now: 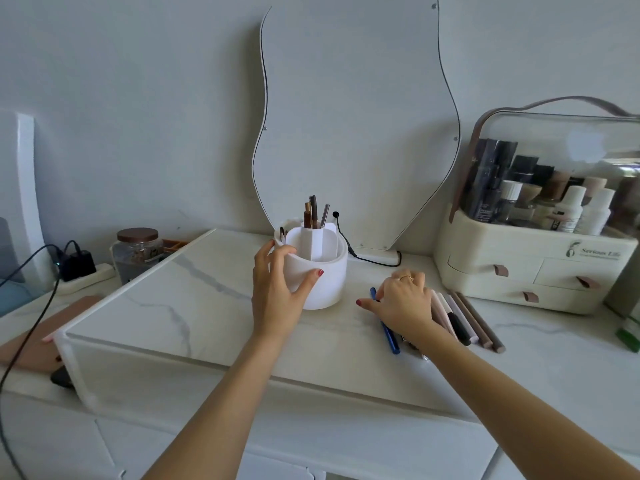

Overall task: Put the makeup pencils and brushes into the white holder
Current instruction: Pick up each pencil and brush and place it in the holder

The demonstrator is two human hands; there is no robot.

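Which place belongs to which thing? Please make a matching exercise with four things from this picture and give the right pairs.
Things:
1. white holder
2. blue pencil
3. glass jar
4. cosmetics organiser

Places:
A. far right, against the wall
B. under the right hand
C. far left, beside the power strip
D. gripped by the left hand

Pairs: 1-D, 2-B, 3-C, 4-A

A wavy mirror (356,126) is leaned against the wall. At right, an organizer (533,258) with drawers is filled with bottles under a clear lid. At left, a jar (138,252) is placed near a power strip (86,277), from which a cable (24,306) is run forward.
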